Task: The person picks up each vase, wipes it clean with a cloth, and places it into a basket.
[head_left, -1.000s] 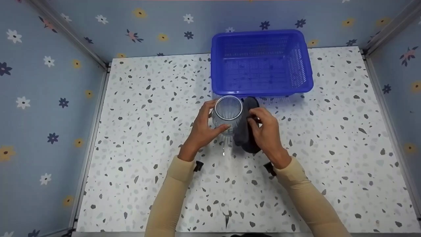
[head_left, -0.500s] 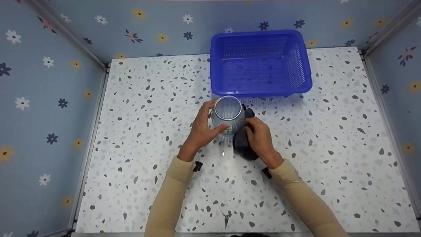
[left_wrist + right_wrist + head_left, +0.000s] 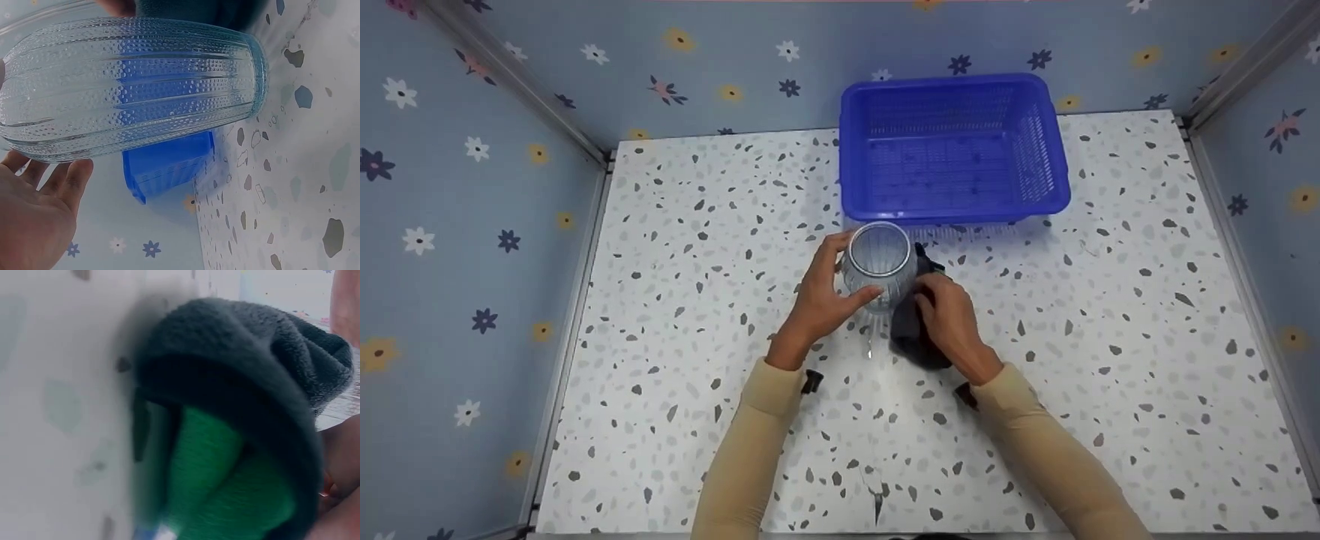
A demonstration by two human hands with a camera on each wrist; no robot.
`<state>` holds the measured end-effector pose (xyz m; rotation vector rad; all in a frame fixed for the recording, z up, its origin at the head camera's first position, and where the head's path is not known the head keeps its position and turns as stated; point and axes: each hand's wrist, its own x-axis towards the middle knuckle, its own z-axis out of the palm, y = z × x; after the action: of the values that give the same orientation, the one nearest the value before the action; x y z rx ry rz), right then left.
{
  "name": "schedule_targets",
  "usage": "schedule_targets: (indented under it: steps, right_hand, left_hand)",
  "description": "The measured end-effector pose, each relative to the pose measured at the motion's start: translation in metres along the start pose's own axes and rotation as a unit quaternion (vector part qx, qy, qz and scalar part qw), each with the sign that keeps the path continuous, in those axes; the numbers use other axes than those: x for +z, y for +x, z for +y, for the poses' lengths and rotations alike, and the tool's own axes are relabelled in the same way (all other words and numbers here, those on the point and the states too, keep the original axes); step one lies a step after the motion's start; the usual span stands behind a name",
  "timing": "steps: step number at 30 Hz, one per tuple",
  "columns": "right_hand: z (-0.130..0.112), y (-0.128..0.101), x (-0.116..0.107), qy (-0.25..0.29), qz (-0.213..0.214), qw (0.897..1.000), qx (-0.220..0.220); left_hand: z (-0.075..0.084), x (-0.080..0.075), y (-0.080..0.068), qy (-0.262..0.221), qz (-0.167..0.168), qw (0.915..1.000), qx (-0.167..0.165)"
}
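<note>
A clear ribbed glass (image 3: 879,261) stands mouth up on the speckled table (image 3: 697,225), and my left hand (image 3: 819,300) grips its side. In the left wrist view the glass (image 3: 129,84) fills the frame, with my left hand's fingertips (image 3: 67,180) under it. My right hand (image 3: 949,319) holds a dark grey cloth (image 3: 911,330) pressed against the glass's right side. Up close, the right wrist view has the fuzzy dark cloth (image 3: 253,371) with a green part (image 3: 225,478) inside its fold.
A blue plastic basket (image 3: 952,146) sits just behind the glass, with nothing seen in it. Blue flowered walls (image 3: 472,187) close in the table on the left, back and right. Bare table surface lies to the left and right of my hands.
My right hand with the cloth has slid down and in along the glass's right side, bunching the cloth. The left hand and the glass have stayed put.
</note>
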<state>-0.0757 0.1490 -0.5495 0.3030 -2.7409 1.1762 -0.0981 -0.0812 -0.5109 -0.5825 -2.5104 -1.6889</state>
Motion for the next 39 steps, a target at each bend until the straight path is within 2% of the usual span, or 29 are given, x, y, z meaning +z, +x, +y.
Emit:
schedule_targets:
  steps: [6, 11, 15, 21, 27, 39]
  right_hand:
    - [-0.012, 0.001, -0.015, -0.004, 0.027, 0.999, -0.035]
    - [-0.02, 0.006, -0.03, 0.062, 0.017, 0.998, -0.009]
    - [-0.028, 0.01, -0.04, 0.119, 0.013, 0.993, 0.011]
    - [-0.043, 0.016, -0.053, 0.162, 0.036, 0.986, 0.001]
    - [-0.051, 0.019, -0.059, 0.184, 0.036, 0.982, -0.007]
    - [-0.049, 0.02, -0.06, 0.21, 0.02, 0.977, 0.024]
  left_hand:
    - [-0.001, 0.001, -0.001, 0.0, 0.001, 1.0, 0.005]
    - [-0.001, 0.001, 0.0, 0.005, 0.001, 0.9999, 0.01]
    - [-0.001, 0.001, 0.0, 0.004, 0.0, 0.9999, 0.01]
    - [-0.002, 0.001, 0.0, 0.004, 0.001, 1.0, 0.007]
    - [-0.001, 0.002, -0.001, 0.003, 0.004, 1.0, 0.002]
    - [0.0, 0.002, -0.001, -0.004, 0.004, 1.0, -0.008]
